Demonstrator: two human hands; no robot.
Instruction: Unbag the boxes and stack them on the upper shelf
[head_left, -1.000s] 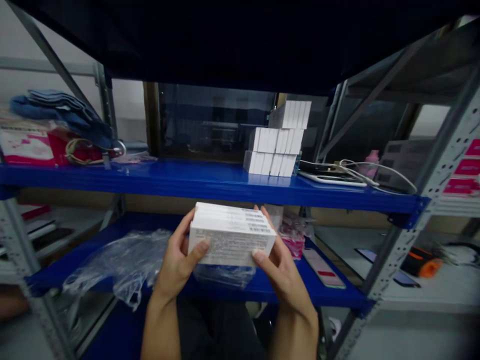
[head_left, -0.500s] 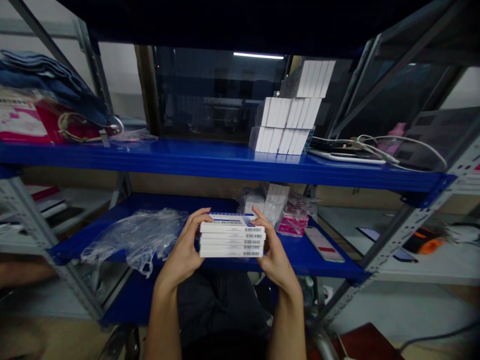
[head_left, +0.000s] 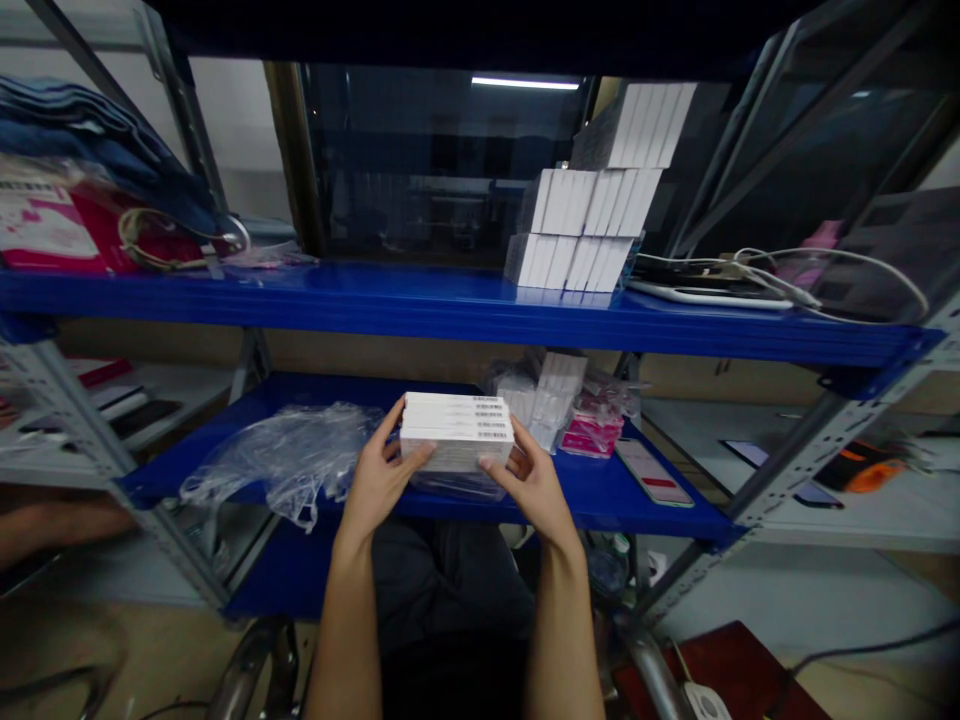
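Several flat white boxes (head_left: 454, 420), stacked together with barcodes on their narrow ends, are held between my two hands above the lower blue shelf. My left hand (head_left: 382, 470) grips the stack's left side, thumb across the near face. On the right side my right hand (head_left: 529, 475) is closed the same way, its thumb also on the near face. That near face looks greyish and shiny; whether it is box or clear film I cannot tell. Left of the stack lies a crumpled clear plastic bag (head_left: 289, 455).
White boxes (head_left: 589, 215) are piled on the upper blue shelf (head_left: 390, 310), beside cables and a flat device (head_left: 712, 292). On the lower shelf are plastic-wrapped boxes (head_left: 551, 395), a pink package (head_left: 592, 432) and a phone (head_left: 654, 472). Another person's arm (head_left: 60, 530) shows at left.
The stack has tilted, so the barcoded ends now face more upward and the blue-printed top is hidden. Both thumbs have come onto its near face. The view has shifted slightly.
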